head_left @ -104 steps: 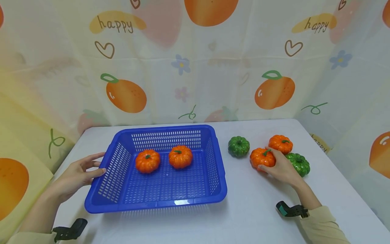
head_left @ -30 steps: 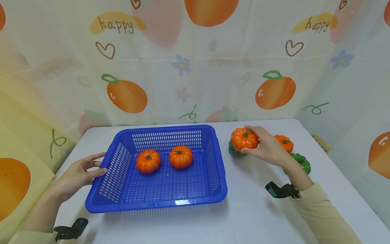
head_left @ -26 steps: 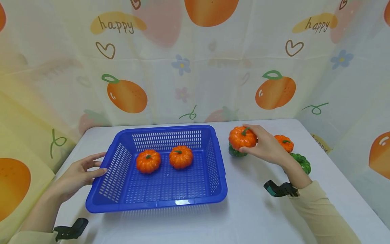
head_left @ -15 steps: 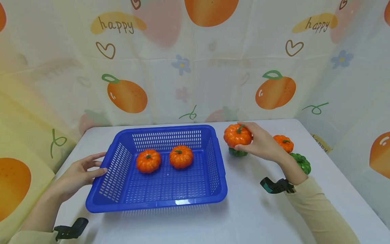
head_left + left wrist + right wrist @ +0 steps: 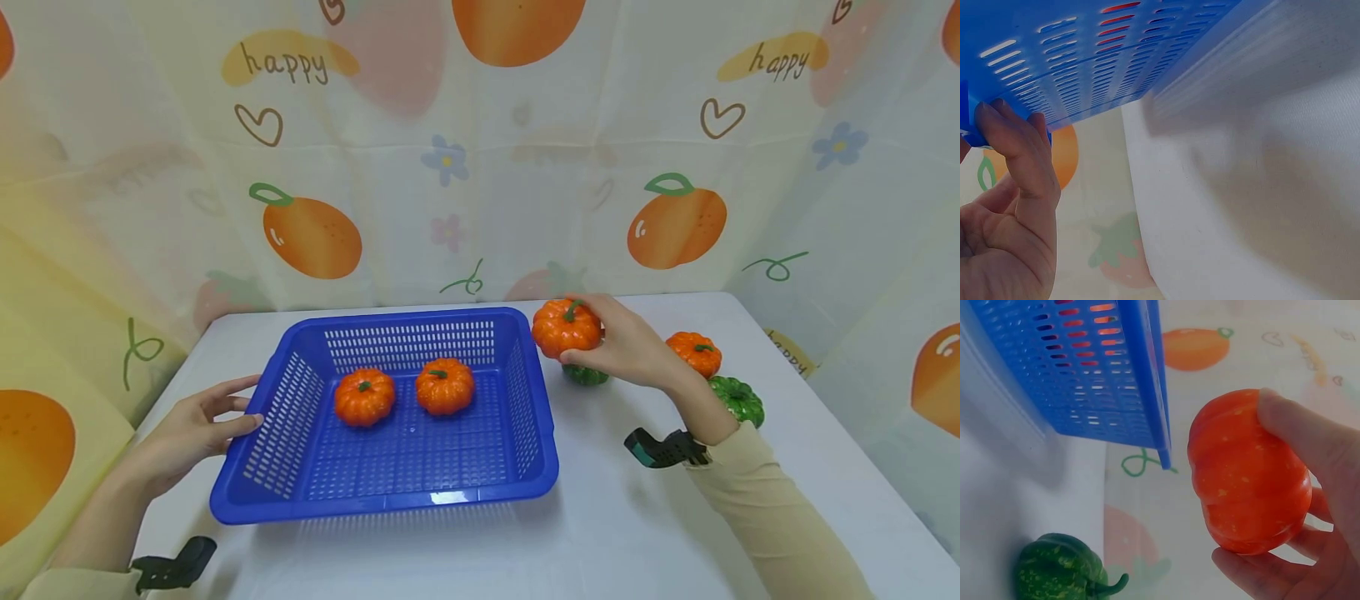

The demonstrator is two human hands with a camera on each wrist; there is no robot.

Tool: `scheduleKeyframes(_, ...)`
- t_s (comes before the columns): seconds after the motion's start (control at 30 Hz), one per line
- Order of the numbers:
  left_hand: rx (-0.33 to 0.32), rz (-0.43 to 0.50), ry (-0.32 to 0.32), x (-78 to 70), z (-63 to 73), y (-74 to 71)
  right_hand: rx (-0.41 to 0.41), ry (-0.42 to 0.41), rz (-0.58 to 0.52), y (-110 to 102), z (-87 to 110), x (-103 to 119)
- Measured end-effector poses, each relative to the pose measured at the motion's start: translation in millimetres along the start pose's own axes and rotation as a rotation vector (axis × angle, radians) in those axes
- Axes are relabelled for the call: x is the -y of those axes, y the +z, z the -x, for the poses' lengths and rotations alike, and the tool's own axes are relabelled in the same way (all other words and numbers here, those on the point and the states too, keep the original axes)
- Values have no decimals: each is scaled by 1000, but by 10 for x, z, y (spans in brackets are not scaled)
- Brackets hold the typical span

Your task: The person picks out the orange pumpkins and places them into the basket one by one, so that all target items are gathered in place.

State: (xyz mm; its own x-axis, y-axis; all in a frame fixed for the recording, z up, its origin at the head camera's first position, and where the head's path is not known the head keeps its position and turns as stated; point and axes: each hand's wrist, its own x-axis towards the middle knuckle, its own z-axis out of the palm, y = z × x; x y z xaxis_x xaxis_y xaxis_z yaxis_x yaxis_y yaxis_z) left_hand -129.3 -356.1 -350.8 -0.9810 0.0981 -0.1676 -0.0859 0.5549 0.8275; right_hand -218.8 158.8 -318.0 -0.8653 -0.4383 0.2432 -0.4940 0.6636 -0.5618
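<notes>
My right hand (image 5: 626,342) holds an orange mini pumpkin (image 5: 564,327) between thumb and fingers, raised at the right rim of the blue plastic basket (image 5: 382,504). In the right wrist view the pumpkin (image 5: 1250,472) is off the table, beside the basket wall (image 5: 1094,381). At the basket's left side my left hand (image 5: 187,427) grips the rim; its fingers (image 5: 1025,147) curl against the edge in the left wrist view. Inside the basket sit two orange pumpkins, one to the left (image 5: 364,397) and one in the middle (image 5: 445,387).
A green pumpkin (image 5: 585,375) stands on the white table (image 5: 600,517), partly hidden behind the right hand. Further right, another orange pumpkin (image 5: 693,354) lies against a second green pumpkin (image 5: 737,400). A printed curtain (image 5: 525,192) hangs behind the table.
My right hand has lifted the orange pumpkin from the right-hand group and carried it left, over the green pumpkin, to the basket's right rim. The left hand and basket have stayed put.
</notes>
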Motion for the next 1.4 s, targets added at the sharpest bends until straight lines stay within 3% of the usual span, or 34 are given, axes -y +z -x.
scheduleKeyframes(0.33,0,9,6,7,-4,-1,39,-13,-19,5,-83,126)
scheduleKeyframes(0.93,-7,-12,-6,16,-7,15,72,-108,-55,123,-250,357)
scheduleKeyframes(1.4,-2,0,9,9,-13,7,89,-182,-17,242,-416,593)
